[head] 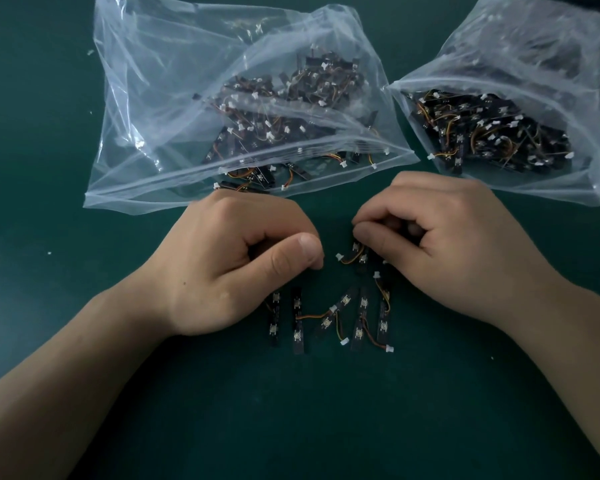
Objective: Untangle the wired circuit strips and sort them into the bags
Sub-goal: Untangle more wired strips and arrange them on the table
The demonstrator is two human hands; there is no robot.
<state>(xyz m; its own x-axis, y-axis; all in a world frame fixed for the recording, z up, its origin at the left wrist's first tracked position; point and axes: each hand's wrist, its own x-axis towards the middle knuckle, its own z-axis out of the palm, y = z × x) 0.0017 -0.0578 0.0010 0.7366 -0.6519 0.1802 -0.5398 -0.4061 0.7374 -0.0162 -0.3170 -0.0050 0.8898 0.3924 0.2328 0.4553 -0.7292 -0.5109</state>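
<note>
While a circuit strip (pixel 359 256) was pinched in the right hand (pixel 447 247), left-hand fingers (pixel 302 252) were curled, their hold unclear.

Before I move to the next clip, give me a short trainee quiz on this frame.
1. True or false: the left bag and right bag both hold strips.
2. The loose strips lie: A) on the right bag; B) on the table between the wrists; C) under the left bag.
3. Fill in: the right hand pinches a wired ____.
Key: 1 true; 2 B; 3 strip.
</note>
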